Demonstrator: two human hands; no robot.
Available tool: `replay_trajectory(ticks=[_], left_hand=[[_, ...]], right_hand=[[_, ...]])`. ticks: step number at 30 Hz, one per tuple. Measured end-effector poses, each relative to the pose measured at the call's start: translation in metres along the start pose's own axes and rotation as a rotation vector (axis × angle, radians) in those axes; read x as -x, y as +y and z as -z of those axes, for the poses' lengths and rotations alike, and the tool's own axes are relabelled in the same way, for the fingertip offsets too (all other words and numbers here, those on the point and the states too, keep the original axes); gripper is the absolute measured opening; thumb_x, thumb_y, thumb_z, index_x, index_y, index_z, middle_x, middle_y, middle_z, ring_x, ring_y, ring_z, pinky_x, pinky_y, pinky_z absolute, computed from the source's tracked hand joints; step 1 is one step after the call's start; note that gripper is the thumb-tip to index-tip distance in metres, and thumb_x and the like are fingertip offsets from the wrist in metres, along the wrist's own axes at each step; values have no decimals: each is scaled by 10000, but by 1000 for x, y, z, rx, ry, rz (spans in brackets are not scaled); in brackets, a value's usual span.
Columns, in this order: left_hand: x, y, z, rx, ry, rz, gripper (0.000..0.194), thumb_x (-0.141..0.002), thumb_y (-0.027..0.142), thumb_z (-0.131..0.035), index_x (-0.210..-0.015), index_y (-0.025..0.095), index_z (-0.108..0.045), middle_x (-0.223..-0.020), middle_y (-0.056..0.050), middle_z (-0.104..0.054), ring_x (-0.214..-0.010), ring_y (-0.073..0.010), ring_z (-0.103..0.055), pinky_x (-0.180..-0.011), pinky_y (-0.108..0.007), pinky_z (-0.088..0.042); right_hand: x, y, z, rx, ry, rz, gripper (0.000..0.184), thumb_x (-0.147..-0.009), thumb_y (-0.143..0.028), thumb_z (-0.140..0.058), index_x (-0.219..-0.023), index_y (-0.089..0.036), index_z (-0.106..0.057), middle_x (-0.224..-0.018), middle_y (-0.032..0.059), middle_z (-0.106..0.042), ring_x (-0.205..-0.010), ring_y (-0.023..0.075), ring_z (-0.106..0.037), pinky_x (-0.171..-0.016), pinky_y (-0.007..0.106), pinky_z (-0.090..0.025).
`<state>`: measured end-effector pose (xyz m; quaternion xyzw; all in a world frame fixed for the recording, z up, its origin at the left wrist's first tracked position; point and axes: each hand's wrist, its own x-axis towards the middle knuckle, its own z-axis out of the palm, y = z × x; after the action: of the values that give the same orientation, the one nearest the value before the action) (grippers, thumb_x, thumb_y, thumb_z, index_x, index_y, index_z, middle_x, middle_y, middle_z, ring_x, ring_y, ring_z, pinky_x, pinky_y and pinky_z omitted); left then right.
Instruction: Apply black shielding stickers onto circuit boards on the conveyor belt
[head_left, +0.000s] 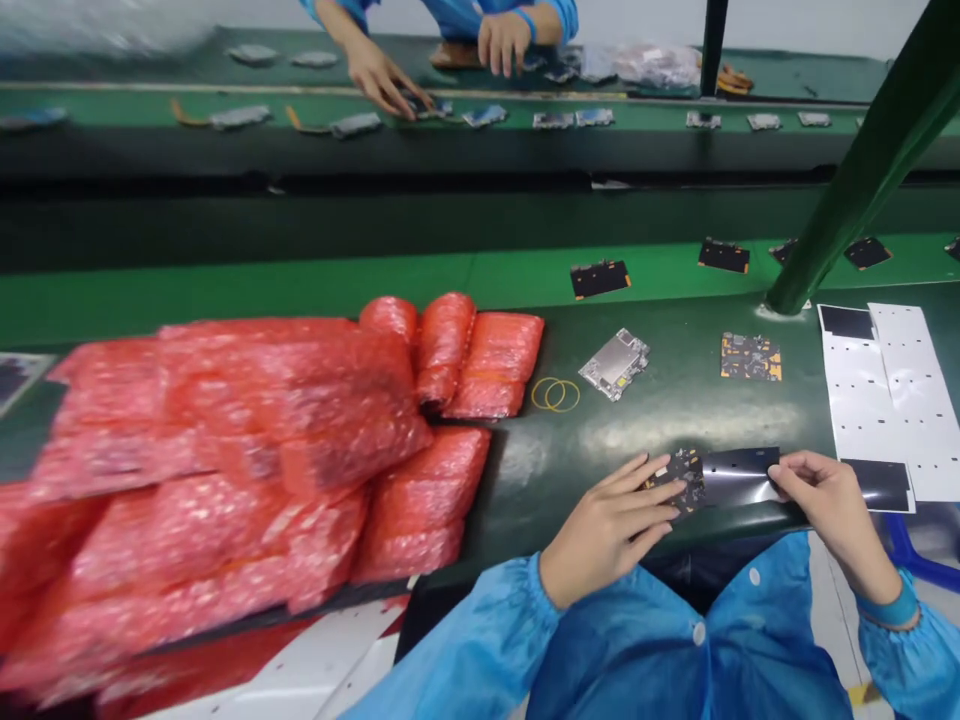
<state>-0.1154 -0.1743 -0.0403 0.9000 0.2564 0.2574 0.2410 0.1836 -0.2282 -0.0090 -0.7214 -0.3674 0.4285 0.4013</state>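
My left hand (615,520) lies with outstretched fingers on a black circuit board (688,478) near the table's front edge, covering its left part. Between thumb and finger, my right hand (825,495) pinches the right end of a black adhesive film (739,475). The film's left end meets the board's right side; whether it is stuck there I cannot tell. Behind my hands rest a circuit board with metal shields (616,364) and a black-and-orange circuit board (751,357). Two yellow rubber bands (556,394) overlap beside the shielded board.
Red bubble-wrap packages (247,410) are piled on the left. White backing sheets (892,400) with black film pieces lie at right. A green post (862,160) rises behind them. Boards lie on the green strip (480,268); across from me, a co-worker's hands (386,80) handle parts.
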Motion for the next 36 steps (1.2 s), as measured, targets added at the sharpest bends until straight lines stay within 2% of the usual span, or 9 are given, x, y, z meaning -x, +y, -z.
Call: replay_trajectory(ticks=[3, 6, 9, 11, 15, 17, 23, 36], left_hand=[[5, 9, -2, -19, 104, 158, 203, -1004, 211, -655, -1173, 230, -765, -1381, -80, -736, -1436, -292, -589, -1175, -517, -541], [8, 16, -3, -68, 150, 269, 456, -995, 252, -672, -1447, 222, -620, -1433, -135, -680, -1401, -307, -595, -1149, -530, -556], [14, 22, 1, -66, 133, 314, 627, -992, 344, -688, -1573, 228, -483, -1479, -148, -637, -1430, -331, -564, -1181, -550, -522], [21, 26, 4, -64, 125, 332, 582, -996, 352, -674, -1539, 219, -511, -1516, -151, -612, -1459, -338, -541, -1203, -554, -499], [35, 29, 8, -94, 114, 290, 281, -999, 249, -625, -1269, 187, -673, -1509, -145, -630, -1483, -318, -528, -1231, -529, -474], [40, 28, 7, -123, 110, 259, 224, -989, 220, -624, -1197, 177, -697, -1522, -154, -622, -1494, -320, -518, -1232, -530, -468], [40, 28, 1, -175, 96, 235, 245, -941, 211, -651, -1168, 196, -743, -1541, -122, -618, -1516, -349, -491, -1219, -557, -469], [39, 30, 2, -171, 106, 234, 240, -947, 205, -644, -1158, 209, -757, -1530, -94, -632, -1503, -348, -510, -1211, -565, -481]], right_hand=[[5, -3, -10, -5, -12, -40, 539, -662, -725, -850, -696, -196, -753, -549, 26, -682, -500, 186, -658, -509, 305, -585], [8, -7, -19, 1, -29, -60, 541, -655, -718, -861, -701, -190, -752, -532, 36, -687, -476, 187, -662, -483, 294, -580], [11, -12, -28, 20, -64, -70, 535, -670, -716, -856, -702, -193, -747, -514, 35, -684, -456, 193, -667, -471, 295, -585], [14, -14, -34, 30, -72, -80, 522, -683, -707, -853, -707, -196, -745, -510, 28, -679, -455, 196, -676, -476, 294, -592], [19, -17, -42, 75, -81, -90, 475, -713, -659, -847, -725, -194, -747, -508, 23, -673, -452, 188, -678, -469, 274, -580], [20, -19, -45, 96, -89, -87, 442, -731, -625, -845, -728, -194, -746, -504, 18, -670, -446, 180, -671, -470, 267, -576], [22, -24, -48, 136, -87, -71, 376, -776, -565, -836, -741, -198, -762, -501, 6, -671, -440, 174, -673, -467, 258, -573], [24, -26, -45, 166, -60, -64, 407, -759, -585, -868, -757, -190, -770, -506, 12, -683, -427, 173, -673, -447, 249, -575]])
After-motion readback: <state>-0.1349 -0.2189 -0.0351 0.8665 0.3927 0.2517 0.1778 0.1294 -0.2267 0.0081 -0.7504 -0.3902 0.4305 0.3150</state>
